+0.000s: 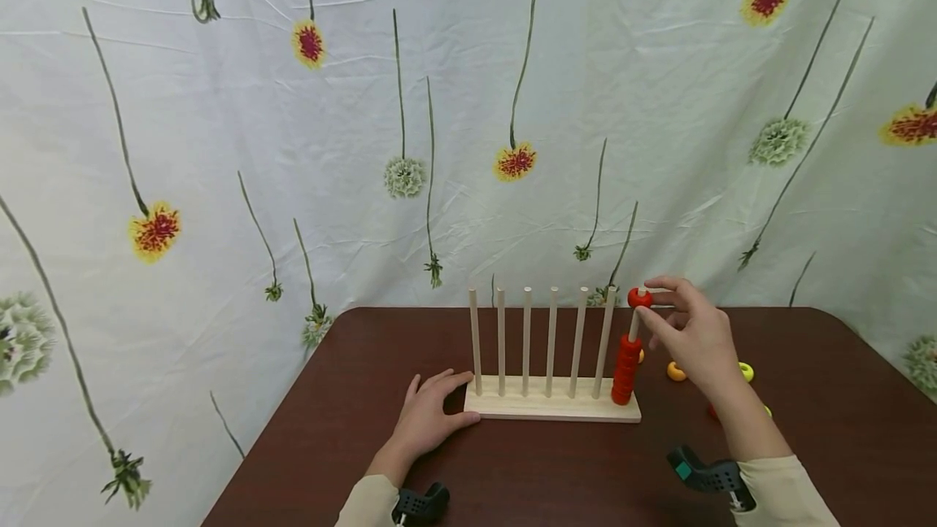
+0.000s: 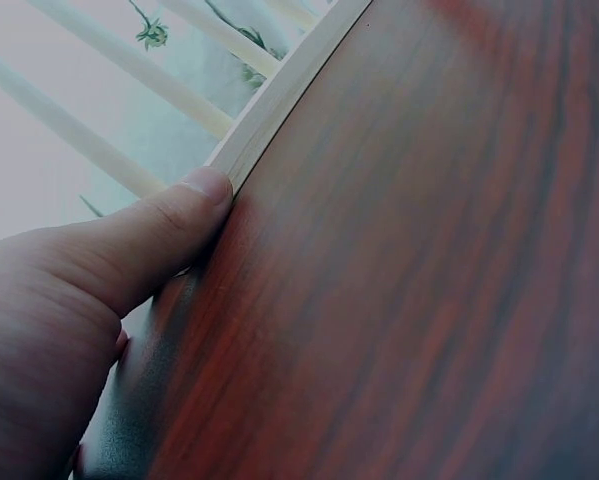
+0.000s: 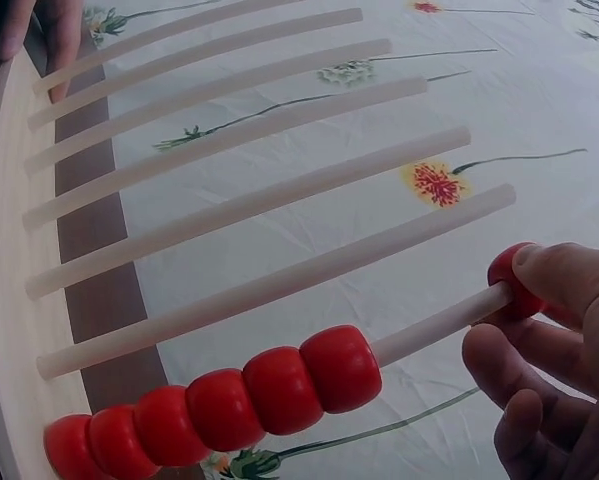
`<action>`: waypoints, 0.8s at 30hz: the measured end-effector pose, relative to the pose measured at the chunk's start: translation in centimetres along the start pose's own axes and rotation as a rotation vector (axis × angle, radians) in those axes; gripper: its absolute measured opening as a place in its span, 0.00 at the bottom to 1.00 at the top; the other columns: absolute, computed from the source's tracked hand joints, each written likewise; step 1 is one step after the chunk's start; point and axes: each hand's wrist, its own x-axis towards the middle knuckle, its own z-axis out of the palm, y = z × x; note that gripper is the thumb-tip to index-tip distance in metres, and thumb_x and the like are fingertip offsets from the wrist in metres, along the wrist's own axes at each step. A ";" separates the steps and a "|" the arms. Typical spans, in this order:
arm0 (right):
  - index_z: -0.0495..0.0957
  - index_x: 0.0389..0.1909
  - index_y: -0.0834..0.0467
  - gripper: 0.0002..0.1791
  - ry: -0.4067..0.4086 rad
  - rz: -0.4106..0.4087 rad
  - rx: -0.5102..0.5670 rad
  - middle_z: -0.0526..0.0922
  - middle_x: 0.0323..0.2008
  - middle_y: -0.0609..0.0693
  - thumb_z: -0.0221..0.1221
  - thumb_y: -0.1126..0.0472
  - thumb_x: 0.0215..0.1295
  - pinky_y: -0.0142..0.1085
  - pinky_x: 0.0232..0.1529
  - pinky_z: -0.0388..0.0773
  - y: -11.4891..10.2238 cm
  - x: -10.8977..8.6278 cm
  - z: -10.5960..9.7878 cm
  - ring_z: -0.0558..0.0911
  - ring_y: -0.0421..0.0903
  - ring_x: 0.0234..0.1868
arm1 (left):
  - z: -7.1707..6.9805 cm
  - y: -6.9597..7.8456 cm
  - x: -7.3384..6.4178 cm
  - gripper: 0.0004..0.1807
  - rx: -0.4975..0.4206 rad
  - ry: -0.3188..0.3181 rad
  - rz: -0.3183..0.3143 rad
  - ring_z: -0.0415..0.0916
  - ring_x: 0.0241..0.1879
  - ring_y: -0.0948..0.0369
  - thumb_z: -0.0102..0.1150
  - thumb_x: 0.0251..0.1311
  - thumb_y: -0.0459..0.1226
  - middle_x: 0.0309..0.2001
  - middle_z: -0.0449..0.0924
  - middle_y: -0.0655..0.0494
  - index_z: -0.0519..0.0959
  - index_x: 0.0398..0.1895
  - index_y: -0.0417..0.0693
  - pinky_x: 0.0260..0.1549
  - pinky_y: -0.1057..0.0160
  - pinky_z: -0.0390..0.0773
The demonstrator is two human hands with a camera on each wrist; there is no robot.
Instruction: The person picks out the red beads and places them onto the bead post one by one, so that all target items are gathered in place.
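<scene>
A wooden peg stand [image 1: 545,407] with a row of upright pegs stands on the table. Its rightmost peg carries a stack of several red beads [image 1: 625,371]. At that peg's top, my right hand [image 1: 695,340] pinches another red bead [image 3: 516,285] between thumb and fingers. The peg's tip shows through this bead in the head view, and bare peg separates it from the stack. My left hand [image 1: 432,415] holds the left end of the stand's base, the thumb [image 2: 194,205] against the front edge and the fingers around the back. The other pegs are bare.
On the dark wood table [image 1: 556,470], an orange bead [image 1: 677,372] and a yellow-green bead [image 1: 746,371] lie around the right forearm, which partly hides more beads. A flower-patterned cloth [image 1: 468,120] hangs behind the table.
</scene>
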 end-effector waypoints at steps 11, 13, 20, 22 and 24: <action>0.76 0.63 0.59 0.26 -0.103 0.015 -0.083 0.87 0.40 0.61 0.64 0.54 0.68 0.31 0.19 0.72 0.1 0.2 -0.7 0.80 0.38 0.20 | 0.0 0.0 0.1 0.36 0.006 -0.002 -0.007 0.65 0.73 0.48 0.72 0.54 0.55 0.66 0.76 0.54 0.75 0.67 0.58 0.73 0.30 0.42; 0.76 0.63 0.59 0.26 -0.120 0.020 -0.090 0.88 0.38 0.59 0.65 0.53 0.68 0.31 0.20 0.73 0.1 0.2 -0.8 0.81 0.39 0.22 | 0.0 0.0 0.1 0.36 0.004 0.000 -0.007 0.65 0.73 0.49 0.72 0.54 0.55 0.66 0.76 0.54 0.75 0.67 0.58 0.74 0.30 0.42; 0.79 0.60 0.61 0.25 -0.148 -0.017 -0.141 0.86 0.41 0.57 0.67 0.55 0.65 0.31 0.26 0.76 0.5 0.2 -0.9 0.82 0.46 0.32 | 0.0 0.1 0.0 0.36 0.008 0.005 -0.001 0.65 0.72 0.49 0.72 0.54 0.54 0.66 0.77 0.54 0.76 0.67 0.57 0.73 0.30 0.43; 0.80 0.58 0.61 0.24 -0.157 -0.031 -0.152 0.84 0.46 0.58 0.68 0.55 0.64 0.33 0.29 0.78 0.6 0.2 -0.9 0.82 0.48 0.35 | 0.0 0.1 0.0 0.37 0.005 0.002 -0.001 0.65 0.73 0.48 0.72 0.54 0.54 0.66 0.76 0.54 0.75 0.67 0.56 0.73 0.30 0.43; 0.81 0.56 0.61 0.23 -0.170 -0.036 -0.163 0.83 0.46 0.57 0.69 0.56 0.63 0.34 0.32 0.78 0.7 0.2 -0.9 0.82 0.49 0.37 | 0.0 0.1 0.0 0.37 0.001 0.001 -0.003 0.65 0.73 0.48 0.72 0.54 0.54 0.66 0.76 0.54 0.75 0.67 0.56 0.73 0.29 0.42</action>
